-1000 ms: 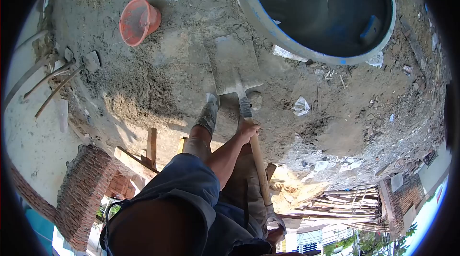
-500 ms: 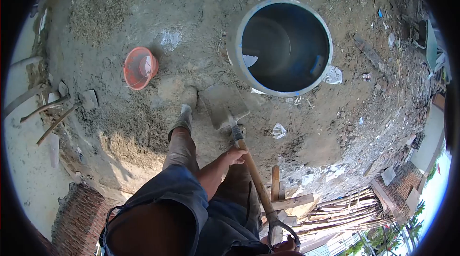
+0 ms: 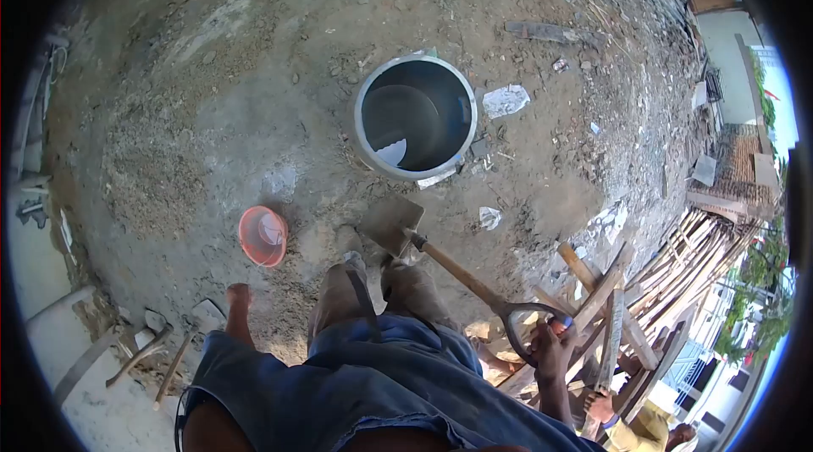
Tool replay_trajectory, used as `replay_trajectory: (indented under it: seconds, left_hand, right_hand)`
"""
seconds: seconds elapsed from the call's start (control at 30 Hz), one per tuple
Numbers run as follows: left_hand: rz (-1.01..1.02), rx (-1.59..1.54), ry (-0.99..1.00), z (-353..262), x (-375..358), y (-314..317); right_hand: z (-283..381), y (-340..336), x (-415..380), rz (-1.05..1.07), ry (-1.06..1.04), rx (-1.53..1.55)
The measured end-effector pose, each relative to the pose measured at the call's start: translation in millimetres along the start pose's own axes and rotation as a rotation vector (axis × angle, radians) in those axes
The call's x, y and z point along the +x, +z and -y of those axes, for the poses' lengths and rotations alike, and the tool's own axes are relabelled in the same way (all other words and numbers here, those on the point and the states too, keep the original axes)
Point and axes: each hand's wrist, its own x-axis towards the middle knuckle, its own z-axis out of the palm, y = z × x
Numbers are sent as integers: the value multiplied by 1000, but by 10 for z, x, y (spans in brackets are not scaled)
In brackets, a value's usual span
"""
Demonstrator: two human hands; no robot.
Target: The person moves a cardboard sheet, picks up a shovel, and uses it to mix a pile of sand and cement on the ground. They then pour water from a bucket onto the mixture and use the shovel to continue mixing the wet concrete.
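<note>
My right hand (image 3: 555, 344) is wrapped round the D-shaped handle of a shovel (image 3: 461, 272). The shovel's wooden shaft slants up to the left, and its flat, mud-coated blade (image 3: 394, 223) rests on the ground just ahead of my feet. Out to the left, my left hand (image 3: 240, 292) hangs off the shaft, near an orange bucket (image 3: 263, 236) but apart from it. Its fingers are too small and foreshortened to read. Beyond the blade stands a large round tub (image 3: 364, 143) with dark liquid and a pale piece inside.
Other long-handled tools (image 3: 174, 367) lean at the left wall. Wooden boards (image 3: 614, 316) and a stack of poles (image 3: 677, 266) lie at the right. Another person's hand (image 3: 600, 405) touches a board there. Rubble and scraps litter the damp ground.
My left hand has let go of the shovel shaft and swung out left. My right hand, still on the handle, has come up and right. The view has shifted, so the tub looks smaller.
</note>
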Motion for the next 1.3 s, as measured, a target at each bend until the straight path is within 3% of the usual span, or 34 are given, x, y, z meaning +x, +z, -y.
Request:
replay_trajectory:
  seconds: [0.1, 0.13, 0.2, 0.23, 0.37, 0.43, 0.53, 0.63, 0.77, 0.83, 0.87, 0.97, 1.03, 1.1, 1.23, 1.3]
  left_hand:
    - [275, -436, -285, -190, -80, -496]
    - [169, -254, -180, -407, -338, -317]
    - [290, -171, -92, -765, -615, -19]
    - [452, -148, -83, -940, -650, 147]
    - [599, 17, 116, -1785, -1323, 684]
    - [785, 97, 364, -2109, -1446, 817]
    - [744, 14, 443, -2433, -1772, 844]
    - [707, -11, 410, -2435, -1702, 715]
    - [610, 75, 354, -1975, -1295, 502]
    - [476, 153, 115, -1748, -1275, 475]
    - [477, 154, 104, -1650, -1285, 496]
    - [503, 211, 72, -1396, -1217, 559]
    - [713, 192, 14, -1311, -1124, 680]
    - [683, 153, 19, -1294, -1124, 829]
    - [618, 70, 78, -1464, -1304, 1109]
    - [683, 62, 88, -1571, -1316, 1121]
  right_hand:
    - [156, 114, -75, 90, -5, 52]
    - [149, 162, -97, 124, -16, 91]
    - [239, 292, -225, 184, -36, 204]
    - [363, 349, -301, 215, -54, 276]
    - [292, 435, -474, 279, -67, 368]
    - [159, 493, -455, 284, -150, 340]
    - [87, 489, -381, 275, -185, 358]
    - [136, 418, -362, 285, -148, 372]
    - [135, 298, -377, 358, -56, 398]
    - [26, 324, -322, 294, -134, 327]
    - [-11, 329, -308, 230, -217, 254]
    - [89, 188, -368, 244, -185, 183]
    - [24, 227, -322, 171, -284, 83]
    - [121, 189, -352, 277, -137, 358]
    - [63, 183, -273, 341, -80, 383]
    - [122, 173, -298, 295, -108, 413]
